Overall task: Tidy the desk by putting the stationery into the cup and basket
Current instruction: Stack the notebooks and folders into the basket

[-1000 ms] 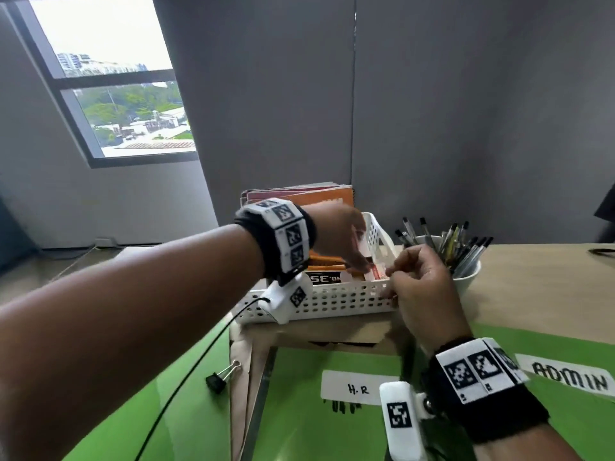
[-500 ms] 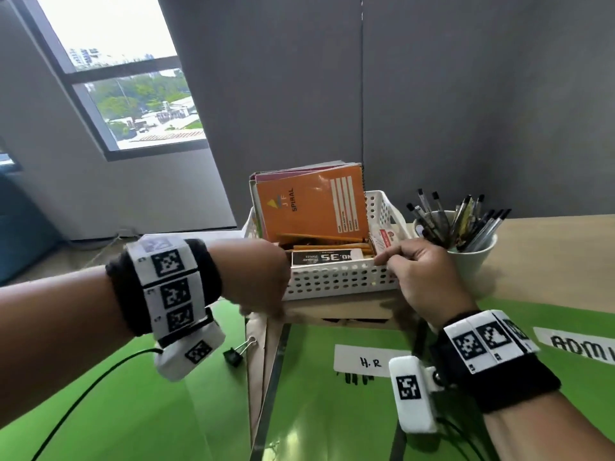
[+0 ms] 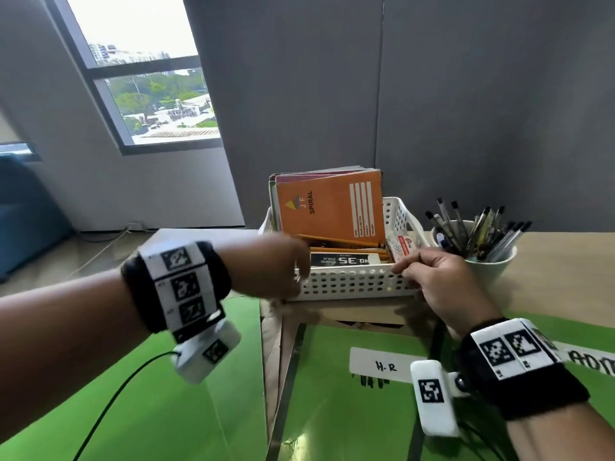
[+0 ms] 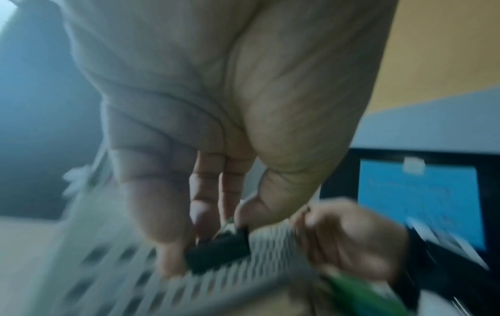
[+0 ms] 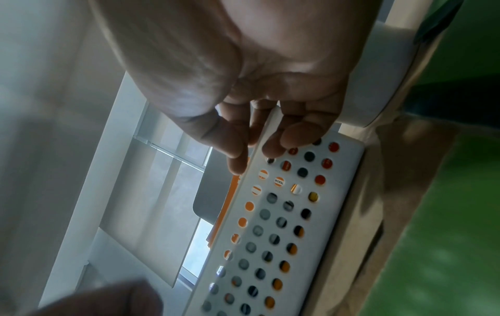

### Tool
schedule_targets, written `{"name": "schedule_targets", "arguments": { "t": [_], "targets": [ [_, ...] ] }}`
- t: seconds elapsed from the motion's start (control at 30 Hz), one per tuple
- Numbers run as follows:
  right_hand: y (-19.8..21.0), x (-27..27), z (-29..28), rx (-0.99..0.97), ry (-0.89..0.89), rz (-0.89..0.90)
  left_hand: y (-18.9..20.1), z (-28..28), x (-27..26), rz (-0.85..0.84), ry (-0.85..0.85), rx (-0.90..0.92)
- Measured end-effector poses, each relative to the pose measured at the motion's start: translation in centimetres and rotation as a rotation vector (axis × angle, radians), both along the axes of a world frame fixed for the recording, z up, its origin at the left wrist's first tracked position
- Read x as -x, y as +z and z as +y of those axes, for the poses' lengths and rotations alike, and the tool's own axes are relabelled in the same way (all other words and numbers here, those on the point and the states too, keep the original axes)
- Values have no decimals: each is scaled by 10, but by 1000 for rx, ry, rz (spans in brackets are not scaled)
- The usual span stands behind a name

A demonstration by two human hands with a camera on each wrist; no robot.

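A small black binder clip (image 4: 219, 251) is pinched between the thumb and curled fingers (image 4: 173, 216) of the left hand (image 3: 273, 266), which is held at the near left corner of the white perforated basket (image 3: 352, 284); the wrist view is blurred, so whether the clip touches the basket wall cannot be told. The near rim of the basket is clamped by the right hand (image 3: 439, 284) towards its right end, with the thumb (image 5: 232, 149) seen inside the rim and the fingertips (image 5: 297, 132) pressed on the holed outer wall. Inside the basket, an orange spiral notebook (image 3: 332, 207) is stood upright against further books, with pencils (image 3: 336, 242) and a black box of staples (image 3: 342, 260) lying in front of it and a red-and-white packet (image 3: 401, 244) at the right end. A white cup (image 3: 489, 264) filled with pens (image 3: 479, 231) is set just to the right of the basket. The basket is seen resting on brown paper on the wooden surface (image 3: 565, 261), and green mats (image 3: 332, 410) bearing a white label marked H.R (image 3: 382, 365) are laid nearer the person.
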State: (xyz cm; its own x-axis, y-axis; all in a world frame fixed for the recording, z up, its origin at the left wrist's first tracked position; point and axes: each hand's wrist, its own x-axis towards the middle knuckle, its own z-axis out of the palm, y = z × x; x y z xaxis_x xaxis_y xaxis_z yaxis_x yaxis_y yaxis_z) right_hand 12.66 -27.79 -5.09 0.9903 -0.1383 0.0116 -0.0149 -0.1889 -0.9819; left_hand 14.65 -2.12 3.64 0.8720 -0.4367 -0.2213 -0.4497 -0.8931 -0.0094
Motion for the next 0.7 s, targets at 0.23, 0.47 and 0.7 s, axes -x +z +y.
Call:
{"name": "schedule_targets", "arguments": {
  "t": [0.23,0.47,0.7],
  "targets": [
    [0,-2,-1,28,-17,-28,16,-28,-60,-310,67,162],
    [13,4,-5,57,7,-8,3,-29,8,-64,97,475],
    [82,36,-35,12,133,-151,-61,-1,58,752,413,1226]
  ]
}}
